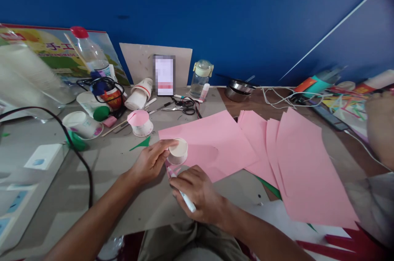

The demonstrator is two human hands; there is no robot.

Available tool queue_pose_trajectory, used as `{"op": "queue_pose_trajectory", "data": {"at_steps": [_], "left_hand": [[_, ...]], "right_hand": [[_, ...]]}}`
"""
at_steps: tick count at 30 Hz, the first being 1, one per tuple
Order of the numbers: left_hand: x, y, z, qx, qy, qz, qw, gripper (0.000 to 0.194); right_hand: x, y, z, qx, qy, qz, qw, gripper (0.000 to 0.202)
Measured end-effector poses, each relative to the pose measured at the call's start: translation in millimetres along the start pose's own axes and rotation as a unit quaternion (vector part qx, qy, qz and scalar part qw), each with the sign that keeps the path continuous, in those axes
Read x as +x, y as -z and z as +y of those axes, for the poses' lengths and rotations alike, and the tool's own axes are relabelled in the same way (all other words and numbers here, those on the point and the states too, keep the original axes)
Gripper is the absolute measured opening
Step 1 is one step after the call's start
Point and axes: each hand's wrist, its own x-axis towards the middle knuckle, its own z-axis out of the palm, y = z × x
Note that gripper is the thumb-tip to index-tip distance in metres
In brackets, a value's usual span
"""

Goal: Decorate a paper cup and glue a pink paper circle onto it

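Observation:
My left hand (pixel 154 156) grips a small, cut-down paper cup (pixel 178 155), its index finger pressing on the pale round top. Under the cup lies the lower left corner of a pink paper sheet (pixel 212 142). A white marker (pixel 187 201) is in my right hand (pixel 198 191), its tip close to the paper's edge just below the cup. Left of my hands stands another short cup with a pink disc (pixel 138 118) on top. A green paper scrap (pixel 141 143) lies between that cup and my left hand.
Scissors (pixel 184 107), a phone (pixel 164 75) and a water bottle (pixel 201 76) are at the back. More pink sheets (pixel 304 162) spread out to the right. Paper cups (pixel 82 124) and a black cable (pixel 76 150) are on the left. Part of another person (pixel 381 129) shows at the right edge.

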Motion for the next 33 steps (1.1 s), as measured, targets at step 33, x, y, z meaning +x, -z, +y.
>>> {"op": "queue_pose_trajectory", "data": {"at_steps": [33], "left_hand": [[0.1, 0.3, 1.4, 0.005, 0.009, -0.012, 1.000, 0.033]], "right_hand": [[-26.4, 16.2, 18.3, 0.055, -0.056, 0.065, 0.995, 0.019]]}}
